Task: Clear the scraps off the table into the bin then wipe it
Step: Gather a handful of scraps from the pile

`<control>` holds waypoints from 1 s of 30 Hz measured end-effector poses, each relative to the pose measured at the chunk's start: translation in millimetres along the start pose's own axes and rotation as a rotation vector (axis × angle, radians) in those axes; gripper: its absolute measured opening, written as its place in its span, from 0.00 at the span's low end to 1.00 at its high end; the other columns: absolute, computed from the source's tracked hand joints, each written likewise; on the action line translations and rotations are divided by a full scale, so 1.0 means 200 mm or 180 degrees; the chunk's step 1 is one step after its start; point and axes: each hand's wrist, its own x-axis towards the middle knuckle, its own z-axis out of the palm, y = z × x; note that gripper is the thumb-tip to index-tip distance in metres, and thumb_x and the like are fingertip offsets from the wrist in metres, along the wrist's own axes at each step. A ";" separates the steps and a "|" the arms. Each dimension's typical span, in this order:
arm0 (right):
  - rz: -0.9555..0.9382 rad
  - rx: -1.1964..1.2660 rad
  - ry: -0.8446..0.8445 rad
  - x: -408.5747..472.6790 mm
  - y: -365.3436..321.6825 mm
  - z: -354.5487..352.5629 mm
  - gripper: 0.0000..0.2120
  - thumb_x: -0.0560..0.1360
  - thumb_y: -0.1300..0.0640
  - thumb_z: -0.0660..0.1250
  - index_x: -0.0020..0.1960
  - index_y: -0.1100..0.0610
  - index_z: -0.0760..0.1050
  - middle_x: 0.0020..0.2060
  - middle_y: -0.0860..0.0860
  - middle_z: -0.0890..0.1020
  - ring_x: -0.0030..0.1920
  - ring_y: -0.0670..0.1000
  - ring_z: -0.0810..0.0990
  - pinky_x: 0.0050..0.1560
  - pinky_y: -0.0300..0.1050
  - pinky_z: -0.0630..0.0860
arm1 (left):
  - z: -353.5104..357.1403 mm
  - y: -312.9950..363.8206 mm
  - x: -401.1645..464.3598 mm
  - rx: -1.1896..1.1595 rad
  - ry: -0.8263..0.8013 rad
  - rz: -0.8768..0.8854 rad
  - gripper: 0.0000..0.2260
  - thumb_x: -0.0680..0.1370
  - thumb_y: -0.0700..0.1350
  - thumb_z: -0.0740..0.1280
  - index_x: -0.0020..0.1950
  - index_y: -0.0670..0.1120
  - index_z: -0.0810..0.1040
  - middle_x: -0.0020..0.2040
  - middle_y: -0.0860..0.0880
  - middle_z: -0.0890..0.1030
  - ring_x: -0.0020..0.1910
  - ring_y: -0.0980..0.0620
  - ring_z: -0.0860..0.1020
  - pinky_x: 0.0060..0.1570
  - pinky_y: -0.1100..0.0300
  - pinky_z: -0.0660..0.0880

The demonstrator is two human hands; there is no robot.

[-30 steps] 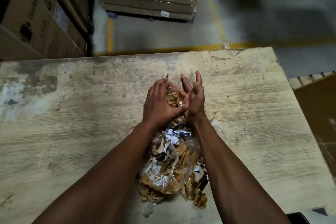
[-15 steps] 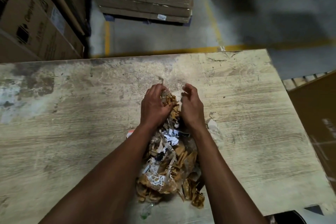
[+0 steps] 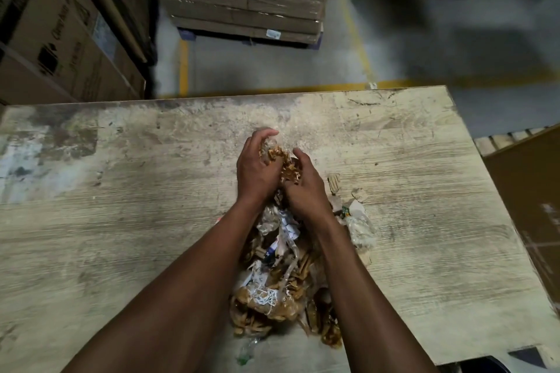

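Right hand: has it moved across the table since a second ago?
Yes. The right hand has pulled back from the table's far edge toward the person, fingers now curled on the scraps.

Printed lettering runs along the side of the large cardboard carton (image 3: 60, 48) at the left, together with dark handling symbols, but the words are too blurred to read. A small white label (image 3: 272, 33) sits on the lowest box of the palletised stack (image 3: 245, 0); its print is illegible.
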 end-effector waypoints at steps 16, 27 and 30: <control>-0.0516 0.0749 0.0691 0.04 -0.05 0.06 0.36 0.76 0.27 0.67 0.78 0.44 0.73 0.65 0.48 0.85 0.60 0.42 0.86 0.62 0.45 0.83 | 0.06 0.14 -0.07 -0.1509 -0.0039 -0.0886 0.17 0.80 0.53 0.63 0.51 0.43 0.86 0.49 0.47 0.88 0.51 0.47 0.86 0.53 0.50 0.82; -0.0609 0.1395 0.0387 0.09 -0.05 0.02 0.16 0.76 0.49 0.80 0.54 0.61 0.84 0.43 0.57 0.88 0.42 0.54 0.85 0.48 0.56 0.84 | 0.04 0.23 -0.11 -0.1931 -0.0432 -0.0756 0.22 0.92 0.46 0.45 0.80 0.46 0.72 0.75 0.54 0.75 0.71 0.69 0.74 0.68 0.68 0.73; -0.0612 0.1520 0.0427 0.07 -0.04 0.01 0.08 0.78 0.59 0.78 0.44 0.58 0.80 0.33 0.51 0.81 0.34 0.50 0.77 0.39 0.47 0.77 | 0.05 0.22 -0.13 -0.2004 -0.0429 -0.0778 0.23 0.92 0.47 0.45 0.84 0.41 0.65 0.80 0.51 0.71 0.78 0.62 0.70 0.62 0.76 0.71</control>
